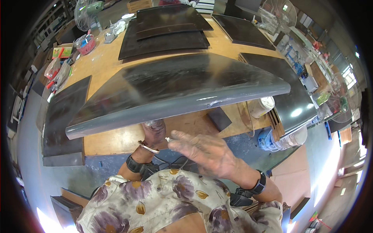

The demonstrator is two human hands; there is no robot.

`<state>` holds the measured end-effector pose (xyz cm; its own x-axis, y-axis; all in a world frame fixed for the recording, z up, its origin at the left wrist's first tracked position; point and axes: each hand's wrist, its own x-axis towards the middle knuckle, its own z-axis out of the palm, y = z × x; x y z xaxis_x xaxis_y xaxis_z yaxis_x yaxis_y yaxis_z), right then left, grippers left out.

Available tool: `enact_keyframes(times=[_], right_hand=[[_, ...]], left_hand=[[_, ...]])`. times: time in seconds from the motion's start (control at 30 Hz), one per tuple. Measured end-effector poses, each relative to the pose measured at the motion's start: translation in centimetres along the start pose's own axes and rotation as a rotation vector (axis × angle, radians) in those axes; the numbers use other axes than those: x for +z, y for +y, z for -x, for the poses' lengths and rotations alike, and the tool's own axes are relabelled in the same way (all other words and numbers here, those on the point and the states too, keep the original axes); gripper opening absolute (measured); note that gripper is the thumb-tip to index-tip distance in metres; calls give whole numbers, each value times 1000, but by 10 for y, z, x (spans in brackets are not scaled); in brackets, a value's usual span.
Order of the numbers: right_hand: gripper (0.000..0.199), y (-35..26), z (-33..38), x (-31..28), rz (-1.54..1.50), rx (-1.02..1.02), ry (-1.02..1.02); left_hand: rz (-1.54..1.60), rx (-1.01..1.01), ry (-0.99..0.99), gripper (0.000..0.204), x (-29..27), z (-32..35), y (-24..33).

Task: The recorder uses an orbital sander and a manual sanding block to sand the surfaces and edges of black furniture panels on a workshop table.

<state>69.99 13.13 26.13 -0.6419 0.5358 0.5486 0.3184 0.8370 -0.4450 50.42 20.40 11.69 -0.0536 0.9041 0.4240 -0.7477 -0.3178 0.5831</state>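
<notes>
A large dark panel [175, 79] with a rounded grey front edge lies across the middle, raised above the wooden table. White smears mark that edge right of centre. My left hand [154, 130] reaches under the panel's front edge; its fingers are hidden there, so their grip does not show. Just to its right, my right hand [204, 151] is below the edge and apart from it, fingers stretched out toward the left. A small white dab [168, 139] sits at one of its fingertips. Whitish residue covers the skin of this hand.
More dark panels [163, 44] are stacked at the back, with others at left and right. A white tub [262, 106] and a dark block [218, 119] are near the table's front right. Buckets [270, 139] stand below. A red basket [85, 44] is far left.
</notes>
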Motion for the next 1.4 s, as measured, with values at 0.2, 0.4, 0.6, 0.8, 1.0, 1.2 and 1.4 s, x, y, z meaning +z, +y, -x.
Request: enact_keyframes(times=[0.2, 0.4, 0.6, 0.8, 1.0, 1.2, 1.4], right_hand=[[56, -3, 23, -28, 159, 137, 304], [52, 8, 46, -18, -92, 397, 441], [50, 48, 80, -4, 136, 440, 279], [41, 149, 128, 6, 192, 1014, 363], [44, 215, 140, 25, 596, 1012, 237], [63, 218, 124, 82, 388, 761, 245], [57, 225, 129, 116, 472, 746, 144]], left_hand=[[56, 19, 26, 23, -12, -1, -4], [-134, 1, 156, 46, -12, -4, 4], [-316, 127, 56, 69, -1, -33, 20], [-363, 136, -32, 74, 19, -40, 31], [-381, 51, -3, 79, 33, -39, 37], [-384, 39, -3, 77, 32, -38, 42], [-395, 41, 48, 78, 27, -34, 39]])
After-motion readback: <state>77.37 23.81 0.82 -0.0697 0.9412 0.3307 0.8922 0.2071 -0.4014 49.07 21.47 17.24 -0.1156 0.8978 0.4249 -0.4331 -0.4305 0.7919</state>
